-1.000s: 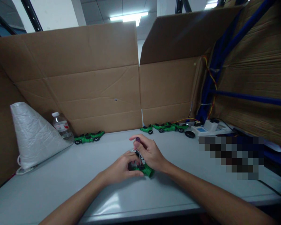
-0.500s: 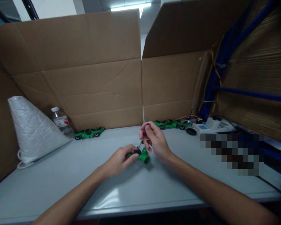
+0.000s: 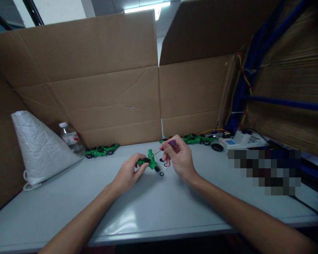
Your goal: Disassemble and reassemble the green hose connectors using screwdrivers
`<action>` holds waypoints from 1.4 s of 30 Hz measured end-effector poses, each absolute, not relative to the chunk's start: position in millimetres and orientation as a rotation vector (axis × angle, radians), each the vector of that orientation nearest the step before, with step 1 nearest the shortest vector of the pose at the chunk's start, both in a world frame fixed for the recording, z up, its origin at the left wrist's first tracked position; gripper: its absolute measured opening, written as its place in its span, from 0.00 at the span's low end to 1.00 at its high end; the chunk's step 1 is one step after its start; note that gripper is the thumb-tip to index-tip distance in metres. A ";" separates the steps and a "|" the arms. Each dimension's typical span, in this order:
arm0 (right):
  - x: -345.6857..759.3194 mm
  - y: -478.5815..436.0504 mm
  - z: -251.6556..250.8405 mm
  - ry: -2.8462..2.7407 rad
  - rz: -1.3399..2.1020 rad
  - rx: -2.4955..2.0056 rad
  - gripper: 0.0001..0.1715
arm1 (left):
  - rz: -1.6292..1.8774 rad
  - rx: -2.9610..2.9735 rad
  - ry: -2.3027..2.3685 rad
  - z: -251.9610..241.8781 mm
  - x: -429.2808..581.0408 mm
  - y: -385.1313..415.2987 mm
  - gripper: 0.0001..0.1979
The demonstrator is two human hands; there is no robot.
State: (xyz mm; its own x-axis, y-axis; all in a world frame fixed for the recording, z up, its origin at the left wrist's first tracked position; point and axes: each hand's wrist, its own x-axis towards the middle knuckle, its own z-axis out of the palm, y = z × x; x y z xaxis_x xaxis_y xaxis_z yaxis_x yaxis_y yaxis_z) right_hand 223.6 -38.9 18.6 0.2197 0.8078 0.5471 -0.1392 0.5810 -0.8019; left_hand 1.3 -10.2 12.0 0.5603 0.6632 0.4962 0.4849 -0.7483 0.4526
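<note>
My left hand (image 3: 131, 167) grips a green plastic toy car (image 3: 153, 163) with black parts, tilted up a little above the table. My right hand (image 3: 180, 158) is closed around a small screwdriver (image 3: 171, 143) with a red and purple handle. Its thin shaft points left, and the tip meets or lies very near the upper part of the toy car; the exact contact is too small to make out. Below, between the hands, lie several small pieces, among them a black ring (image 3: 162, 174) and a white piece (image 3: 164, 168).
Green toy cars stand along the cardboard wall (image 3: 108, 95), one at the left (image 3: 102, 151) and more at the right (image 3: 196, 139). A black ring (image 3: 217, 147) lies by a white power strip (image 3: 243, 140). A silvery bag (image 3: 39, 148) and a water bottle (image 3: 71, 137) are at the left.
My left hand has raised and turned the toy car, uncovering small rings on the table. The screwdriver has swung from steeply downward to nearly level, pointing left.
</note>
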 end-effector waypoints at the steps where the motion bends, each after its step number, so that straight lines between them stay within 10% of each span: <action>1: 223.7 -39.2 17.8 -1.194 0.726 -0.716 0.21 | 0.984 2.561 0.948 11.7 -0.5 -7.8 0.11; 27: 249.7 -11.0 -12.2 -1.980 0.085 -2.061 0.14 | 1.312 1.279 0.790 7.8 -6.1 27.1 0.22; 42: 243.6 -17.0 -1.8 -1.821 -0.023 -1.442 0.11 | 1.080 1.401 0.801 13.0 -1.4 12.6 0.22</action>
